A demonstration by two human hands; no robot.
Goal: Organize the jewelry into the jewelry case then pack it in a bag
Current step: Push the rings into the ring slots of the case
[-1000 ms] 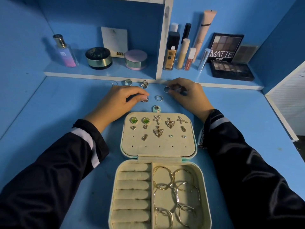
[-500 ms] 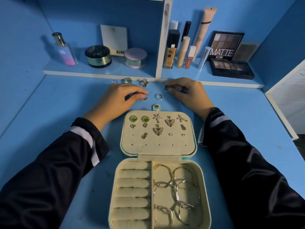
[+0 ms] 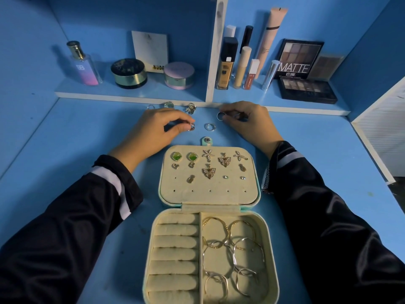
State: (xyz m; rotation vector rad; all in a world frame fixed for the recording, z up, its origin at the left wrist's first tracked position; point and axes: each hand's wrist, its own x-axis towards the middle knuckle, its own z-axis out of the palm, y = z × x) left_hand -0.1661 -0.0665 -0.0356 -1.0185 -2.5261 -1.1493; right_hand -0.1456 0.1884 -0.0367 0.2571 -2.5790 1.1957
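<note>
both our arms reach forward; our left hand pinches a small ring, our right hand pinches a silver ring.

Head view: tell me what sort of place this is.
Probably a dressing or vanity desk: the shelf holds a perfume bottle and a MATTE eyeshadow palette, and an open jewelry case lies on the blue desktop.

Readable text, placed relative to the white shelf divider.
- Right of divider: upright eyeshadow palette reads "MATTE" in large white capitals. The smaller line beneath is illegible.
- Left of divider: pale box reads "NUDE" at its lower edge.
- Far left of divider: perfume bottle has a mirrored monogram, possibly "BB".
- Just right of divider: lip tube, print too small to read.
</note>
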